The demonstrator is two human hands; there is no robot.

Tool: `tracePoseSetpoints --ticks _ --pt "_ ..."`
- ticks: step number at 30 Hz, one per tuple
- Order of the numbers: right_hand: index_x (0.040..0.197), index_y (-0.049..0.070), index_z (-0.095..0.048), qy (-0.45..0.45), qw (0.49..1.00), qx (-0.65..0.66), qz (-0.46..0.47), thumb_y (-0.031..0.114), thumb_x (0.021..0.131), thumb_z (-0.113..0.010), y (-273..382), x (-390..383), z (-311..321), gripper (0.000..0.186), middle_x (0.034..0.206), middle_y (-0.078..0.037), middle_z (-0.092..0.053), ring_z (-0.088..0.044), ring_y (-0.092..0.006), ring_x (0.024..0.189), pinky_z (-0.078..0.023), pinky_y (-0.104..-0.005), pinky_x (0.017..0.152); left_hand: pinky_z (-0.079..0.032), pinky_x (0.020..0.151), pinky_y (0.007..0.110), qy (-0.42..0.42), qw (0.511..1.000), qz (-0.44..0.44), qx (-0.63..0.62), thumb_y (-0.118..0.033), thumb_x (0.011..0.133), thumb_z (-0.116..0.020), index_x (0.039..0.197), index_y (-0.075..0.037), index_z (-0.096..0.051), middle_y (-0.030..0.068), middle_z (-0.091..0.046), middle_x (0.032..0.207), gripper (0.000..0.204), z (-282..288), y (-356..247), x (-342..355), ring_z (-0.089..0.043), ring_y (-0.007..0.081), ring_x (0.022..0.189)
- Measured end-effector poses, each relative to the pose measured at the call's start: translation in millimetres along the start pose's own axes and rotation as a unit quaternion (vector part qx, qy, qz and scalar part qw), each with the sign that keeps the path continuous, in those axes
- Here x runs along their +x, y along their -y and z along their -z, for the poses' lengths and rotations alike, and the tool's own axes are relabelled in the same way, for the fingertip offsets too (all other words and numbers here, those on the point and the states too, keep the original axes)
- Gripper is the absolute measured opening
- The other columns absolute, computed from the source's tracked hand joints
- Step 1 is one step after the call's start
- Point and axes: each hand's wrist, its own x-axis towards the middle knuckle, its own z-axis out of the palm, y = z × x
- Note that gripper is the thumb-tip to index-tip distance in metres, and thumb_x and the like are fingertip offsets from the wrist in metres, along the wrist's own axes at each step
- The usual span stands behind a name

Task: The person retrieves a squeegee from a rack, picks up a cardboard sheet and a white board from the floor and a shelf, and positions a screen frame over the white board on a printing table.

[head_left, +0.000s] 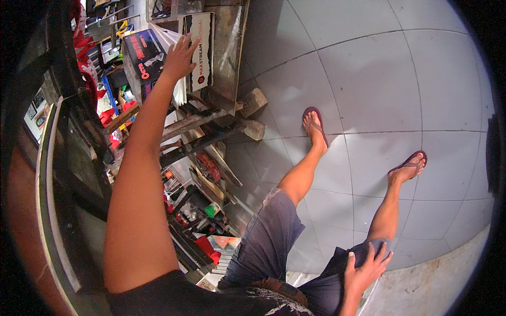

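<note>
My left hand reaches out to a stack of white sheets and boards on the shelving at the upper left, its fingers spread over their top edges; whether it touches them is hard to tell. Beside it are a dark printed box and a white printed board with black edges. My right hand rests by my right thigh, fingers apart, against my dark shorts.
Cluttered wooden racks with mixed items run along my left, beside a dark metal frame. Wooden blocks jut onto the grey tiled floor, where my sandalled feet stand. A pale concrete edge lies at the lower right.
</note>
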Motion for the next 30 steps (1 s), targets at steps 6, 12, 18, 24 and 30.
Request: tracePoseSetpoints --ticks 6,12,18,24,30 --pt "0.118 0.005 -0.056 -0.005 1.000 -0.001 0.007 0.030 0.070 -0.071 -1 1 -5 0.057 0.144 -0.020 -0.033 -0.020 -0.0489 0.134 -0.023 -0.0594 0.105 -0.020 0.111 0.051 0.089 0.947 -0.053 0.305 -0.029 0.082 -0.056 0.124 -0.010 -0.056 0.0110 -0.041 0.141 0.046 -12 15 11 -0.020 0.0265 0.140" --pt "0.118 0.005 -0.056 0.000 1.000 -0.001 0.007 0.031 0.071 -0.070 5 2 -5 0.056 0.144 -0.020 -0.034 -0.021 -0.0498 0.133 -0.023 -0.0595 0.105 -0.019 0.111 0.052 0.116 0.974 -0.063 0.183 -0.039 0.074 -0.071 0.117 -0.013 -0.056 0.0097 -0.039 0.140 0.053 18 27 -6 -0.020 0.0273 0.140" --pt "0.119 0.006 -0.056 -0.011 1.000 0.006 0.014 0.028 0.071 -0.070 6 2 -5 0.054 0.143 -0.019 -0.035 -0.022 -0.0484 0.133 -0.023 -0.0585 0.104 -0.020 0.109 0.056 0.104 0.979 -0.044 0.168 -0.035 0.075 -0.071 0.116 -0.014 -0.054 0.0094 -0.036 0.141 0.050 24 35 -35 -0.023 0.0295 0.138" --pt "0.119 0.007 -0.055 0.001 1.000 0.002 0.002 0.028 0.070 -0.071 7 3 -6 0.056 0.143 -0.019 -0.034 -0.020 -0.0481 0.134 -0.022 -0.0589 0.105 -0.029 0.103 0.056 0.037 0.990 -0.057 0.122 -0.025 0.074 -0.070 0.113 -0.015 -0.056 0.0093 -0.032 0.145 0.042 16 46 -47 -0.031 0.0316 0.132" --pt "0.120 0.006 -0.055 0.011 1.000 -0.006 -0.004 0.029 0.070 -0.071 8 2 -5 0.057 0.144 -0.020 -0.033 -0.019 -0.0481 0.135 -0.021 -0.0593 0.105 -0.033 0.098 0.052 0.008 0.991 -0.044 0.124 -0.021 0.079 -0.063 0.128 -0.020 -0.051 0.0093 -0.026 0.149 0.051 1 39 -47 -0.037 0.0287 0.128"
